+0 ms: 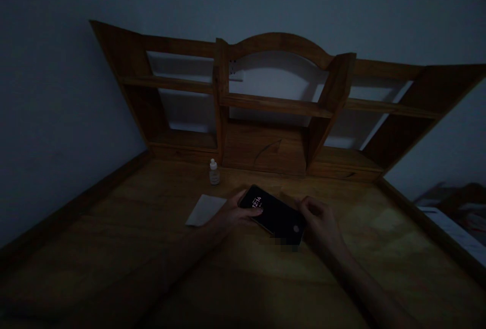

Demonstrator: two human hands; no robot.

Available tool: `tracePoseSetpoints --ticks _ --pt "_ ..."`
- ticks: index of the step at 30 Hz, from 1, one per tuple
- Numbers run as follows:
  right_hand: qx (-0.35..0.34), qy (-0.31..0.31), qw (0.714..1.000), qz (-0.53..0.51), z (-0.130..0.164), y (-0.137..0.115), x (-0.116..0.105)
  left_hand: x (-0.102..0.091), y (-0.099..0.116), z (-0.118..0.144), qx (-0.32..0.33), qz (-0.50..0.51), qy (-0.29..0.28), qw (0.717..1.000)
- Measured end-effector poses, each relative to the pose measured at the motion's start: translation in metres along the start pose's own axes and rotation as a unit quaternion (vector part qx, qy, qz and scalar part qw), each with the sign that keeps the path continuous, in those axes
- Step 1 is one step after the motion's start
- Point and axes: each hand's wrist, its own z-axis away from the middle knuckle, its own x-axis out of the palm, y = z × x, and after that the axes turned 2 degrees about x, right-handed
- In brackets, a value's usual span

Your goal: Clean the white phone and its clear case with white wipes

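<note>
Toward the brown wooden desk's (pixel 125 202) rear edge, our left hand (pixel 237 210) pinches the flat black phone (pixel 279 217); our right hand's (pixel 321 220) fingertips press together, contents unclear; the thin white sheet (pixel 202 210) lies unheld.

Black phone (pixel 279 216), face-up, aslant

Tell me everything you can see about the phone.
The phone is dark and rectangular, its glassy-looking black screen showing 12:14 near one end and a round mark near the other. It slants over the wooden table, screen toward the camera. The left hand grips its far end, thumb on the screen; the right hand is by the near end, contact unclear.
</note>
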Motion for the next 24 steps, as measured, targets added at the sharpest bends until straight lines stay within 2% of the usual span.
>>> tracePoseSetpoints --ticks 7,10,14,17,21,24 --pt "-0.024 -0.062 0.998 0.021 0.006 -0.005 0.002 0.001 0.002 -0.001 0.025 -0.012 -0.015 0.999" --pt "-0.008 -0.111 0.994 -0.024 0.008 -0.011 0.003 0.005 0.003 0.002 0.039 -0.02 -0.024 0.999" --pt "0.06 -0.231 0.964 -0.117 0.009 -0.014 0.006 0.008 0.003 0.004 0.04 -0.026 -0.017 0.999" --pt "0.096 -0.285 0.94 -0.162 0.009 -0.01 0.011 0.009 0.003 0.004 0.045 -0.039 -0.016 0.998" --pt "0.148 -0.292 0.918 -0.224 0.007 0.003 0.018 0.012 0.004 0.006 0.051 -0.048 -0.012 0.997" --pt "0.172 -0.262 0.911 -0.269 0.005 0.008 0.021 0.016 0.008 0.01 0.046 0.011 -0.013 0.999"
